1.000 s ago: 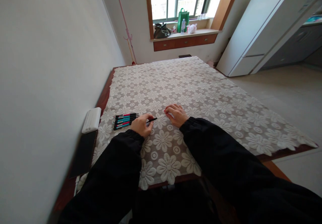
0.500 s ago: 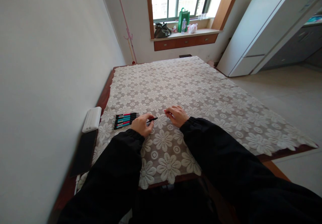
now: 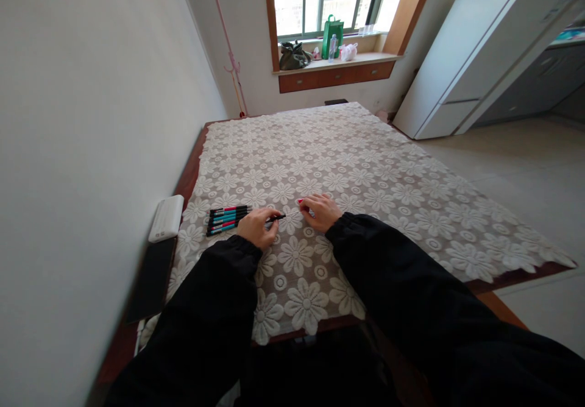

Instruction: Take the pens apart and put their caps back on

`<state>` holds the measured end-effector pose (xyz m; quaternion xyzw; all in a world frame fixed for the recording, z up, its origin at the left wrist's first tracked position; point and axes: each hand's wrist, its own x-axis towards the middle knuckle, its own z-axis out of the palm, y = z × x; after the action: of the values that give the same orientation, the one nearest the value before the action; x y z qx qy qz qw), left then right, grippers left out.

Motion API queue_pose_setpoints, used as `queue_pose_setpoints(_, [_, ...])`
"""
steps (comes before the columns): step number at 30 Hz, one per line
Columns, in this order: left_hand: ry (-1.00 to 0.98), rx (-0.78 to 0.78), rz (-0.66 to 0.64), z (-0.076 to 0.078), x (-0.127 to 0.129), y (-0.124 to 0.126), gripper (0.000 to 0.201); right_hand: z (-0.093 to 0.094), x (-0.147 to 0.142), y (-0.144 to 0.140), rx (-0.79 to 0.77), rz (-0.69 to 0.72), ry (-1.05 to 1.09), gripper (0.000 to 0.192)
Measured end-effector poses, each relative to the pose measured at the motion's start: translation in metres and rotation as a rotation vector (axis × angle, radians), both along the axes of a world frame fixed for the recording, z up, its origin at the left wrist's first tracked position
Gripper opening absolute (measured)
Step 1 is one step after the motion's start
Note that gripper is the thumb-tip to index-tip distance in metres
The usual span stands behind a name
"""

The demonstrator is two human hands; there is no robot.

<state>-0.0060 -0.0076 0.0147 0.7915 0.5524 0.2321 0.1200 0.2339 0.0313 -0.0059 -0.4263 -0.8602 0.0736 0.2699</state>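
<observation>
A row of pens lies just left of your left hand, which pinches a black pen pointing right at your right hand, closed on a pink cap.

right hand: sits a little closer to the left hand than a second ago, its fingers more curled around the small pink piece
gap to the black pen tip: narrower than before

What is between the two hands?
In the head view, only the black pen tip sticking out of the left hand and a bit of lace tablecloth before the right hand.
</observation>
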Motion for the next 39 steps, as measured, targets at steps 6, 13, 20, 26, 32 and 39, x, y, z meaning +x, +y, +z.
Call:
queue_pose_setpoints(6, [0.03, -0.002, -0.049, -0.003, -0.001, 0.002, 0.022, -0.002, 0.0, 0.0, 0.053, 0.109, 0.007, 0.012])
queue_pose_setpoints(13, [0.031, 0.019, 0.007, -0.004, -0.001, 0.003, 0.021, -0.004, 0.002, 0.003, 0.062, 0.028, 0.038, 0.005])
queue_pose_setpoints(20, [-0.048, 0.072, -0.086, -0.004, -0.002, 0.004, 0.02, -0.002, 0.0, 0.0, 0.063, 0.131, 0.045, 0.005])
queue_pose_setpoints(26, [0.0, 0.103, -0.036, -0.008, -0.004, 0.006, 0.019, 0.007, -0.001, -0.004, 0.046, -0.091, 0.045, 0.006])
queue_pose_setpoints(32, [-0.018, 0.076, -0.141, -0.01, -0.003, 0.006, 0.043, 0.01, -0.001, -0.004, 0.004, -0.302, 0.036, 0.005])
queue_pose_setpoints(39, [0.04, 0.074, -0.171, -0.012, -0.002, 0.007, 0.019, 0.008, -0.001, -0.003, 0.009, -0.209, 0.096, 0.007])
